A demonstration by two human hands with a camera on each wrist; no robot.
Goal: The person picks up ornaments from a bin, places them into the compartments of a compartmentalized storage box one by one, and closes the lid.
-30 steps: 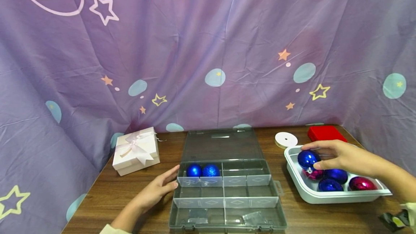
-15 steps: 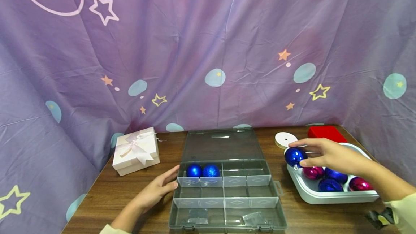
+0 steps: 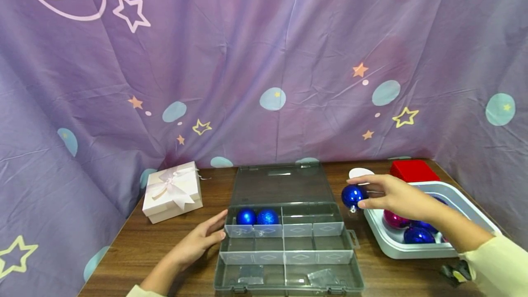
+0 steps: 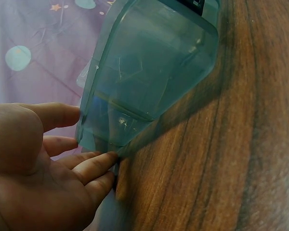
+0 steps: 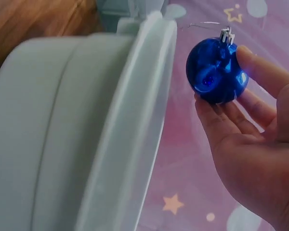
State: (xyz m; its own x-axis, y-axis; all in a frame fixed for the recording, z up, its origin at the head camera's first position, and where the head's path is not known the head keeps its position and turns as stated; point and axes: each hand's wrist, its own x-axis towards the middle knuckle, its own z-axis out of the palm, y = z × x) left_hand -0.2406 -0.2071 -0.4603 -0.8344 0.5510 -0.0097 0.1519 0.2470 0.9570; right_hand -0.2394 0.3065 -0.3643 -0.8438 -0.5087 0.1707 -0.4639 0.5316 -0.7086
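Note:
My right hand holds a shiny blue Christmas ball between thumb and fingers, in the air between the white tub and the divided box. In the right wrist view the ball shows its silver cap and a thin wire loop. My left hand touches the left side of the clear grey compartment box with its fingertips; the left wrist view shows relaxed fingers at the box wall. Two blue balls, one smooth and one glittery, sit in the box's back left compartment. Its lid lies back.
The white tub at the right holds blue and magenta balls, partly hidden by my right arm. Behind it are a red box and a white ribbon spool. A white gift box with a bow stands at the left.
My right hand has lifted the blue ball out from over the tub and carried it left, past the tub's rim. The left hand stays at the box.

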